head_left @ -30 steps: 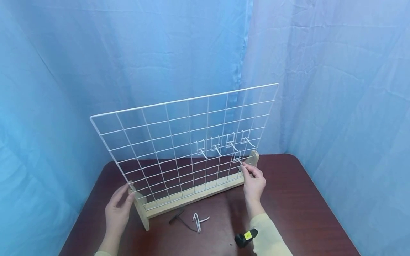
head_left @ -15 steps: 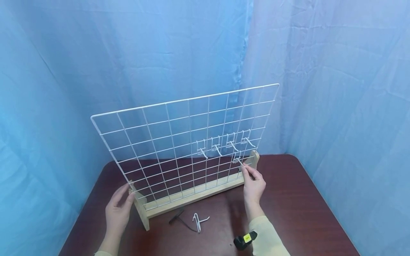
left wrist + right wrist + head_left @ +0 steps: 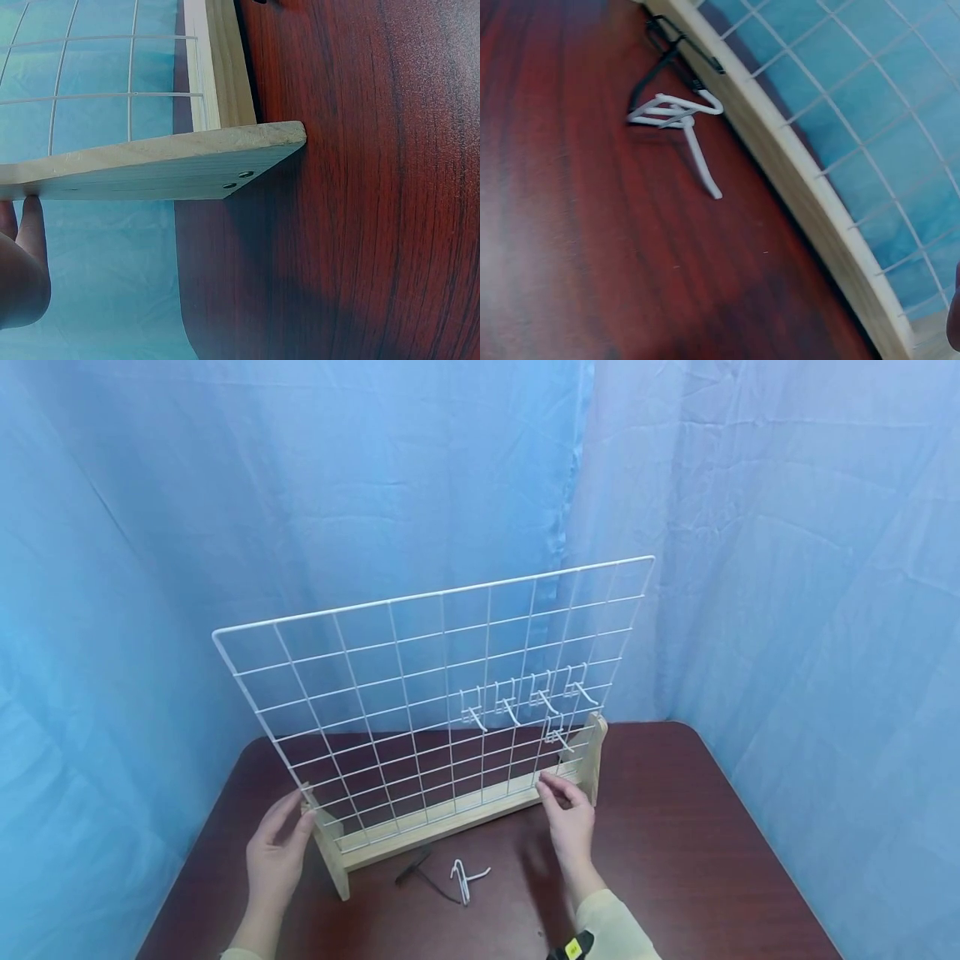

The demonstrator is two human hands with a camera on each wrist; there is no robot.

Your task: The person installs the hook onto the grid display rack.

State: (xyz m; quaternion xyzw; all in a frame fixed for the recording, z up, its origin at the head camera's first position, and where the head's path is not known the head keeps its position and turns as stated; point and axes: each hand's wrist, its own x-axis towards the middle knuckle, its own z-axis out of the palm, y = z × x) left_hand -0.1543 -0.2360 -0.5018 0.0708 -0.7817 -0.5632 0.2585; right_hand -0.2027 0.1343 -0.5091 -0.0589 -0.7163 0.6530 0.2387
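A white wire grid panel stands in a wooden base. Several white hooks hang in a row on its right half, and one more white hook hangs just below them. My left hand pinches the top of the base's left side piece, by the panel's edge. In the left wrist view that side piece has the fingers at its upper end. My right hand, holding nothing, is in front of the base's right part with fingers loosely bent.
On the dark red table in front of the base lie a white hook and a black hook, overlapping in the right wrist view. Blue curtains surround the table at the back and sides.
My right hand has let go of the lower hook, which stays hanging on the grid, and has moved down and left. The left hand has kept its place.
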